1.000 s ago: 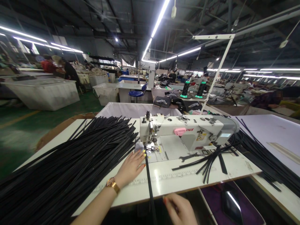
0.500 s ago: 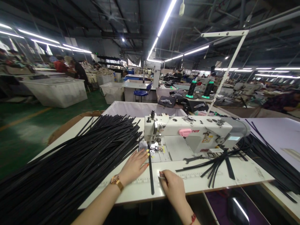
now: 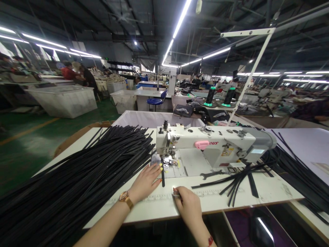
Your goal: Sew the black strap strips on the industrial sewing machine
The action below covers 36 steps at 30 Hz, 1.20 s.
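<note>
A short end of black strip (image 3: 163, 179) runs out toward me from under the presser foot of the white sewing machine (image 3: 187, 139). My left hand (image 3: 147, 180) lies flat on the table with its fingers stretched out, the fingertips at the left edge of the strip near the foot. To the right of the strip and nearer the front edge, my right hand (image 3: 189, 202) is closed. A small metal tip (image 3: 175, 195) pokes out between its thumb and forefinger; the rest of that tool is hidden in the palm.
A large pile of black strips (image 3: 102, 164) covers the table's left side. Right of the machine lie more strips (image 3: 233, 183) and a wrench (image 3: 209, 175). A printed ruler (image 3: 156, 198) runs along the tabletop. Behind stand a white bin (image 3: 151, 118) and thread cones (image 3: 210, 96).
The black strip has moved away from me under the presser foot, so its near end lies much closer to the machine. Both hands stay in nearly the same place.
</note>
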{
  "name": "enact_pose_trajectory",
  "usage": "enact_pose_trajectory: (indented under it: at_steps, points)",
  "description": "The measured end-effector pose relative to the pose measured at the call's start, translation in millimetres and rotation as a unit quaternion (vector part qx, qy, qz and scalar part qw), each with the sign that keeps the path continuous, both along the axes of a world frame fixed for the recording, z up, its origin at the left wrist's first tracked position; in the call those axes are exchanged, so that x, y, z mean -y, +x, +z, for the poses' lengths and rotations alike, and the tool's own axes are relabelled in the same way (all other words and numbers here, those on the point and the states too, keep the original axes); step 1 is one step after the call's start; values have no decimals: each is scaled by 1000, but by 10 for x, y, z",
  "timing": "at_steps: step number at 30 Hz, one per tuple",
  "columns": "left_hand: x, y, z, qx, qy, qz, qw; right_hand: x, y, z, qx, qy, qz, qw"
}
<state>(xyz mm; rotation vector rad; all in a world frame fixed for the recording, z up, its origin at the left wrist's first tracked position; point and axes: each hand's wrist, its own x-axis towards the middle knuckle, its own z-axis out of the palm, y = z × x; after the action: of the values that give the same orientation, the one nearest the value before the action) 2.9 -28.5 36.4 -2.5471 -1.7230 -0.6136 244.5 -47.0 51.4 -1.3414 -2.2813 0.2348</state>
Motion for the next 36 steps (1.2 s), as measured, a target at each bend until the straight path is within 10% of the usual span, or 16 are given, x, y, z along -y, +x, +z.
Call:
enact_pose_trajectory:
  at_steps: [28,36]
  points:
    - [-150,-33,72,-37,-7,5,999,-62,11,-104,-23,26,27,999]
    - [-616,-302,399,19,18,-28,999,-67,14,-90,-29,19,31,999]
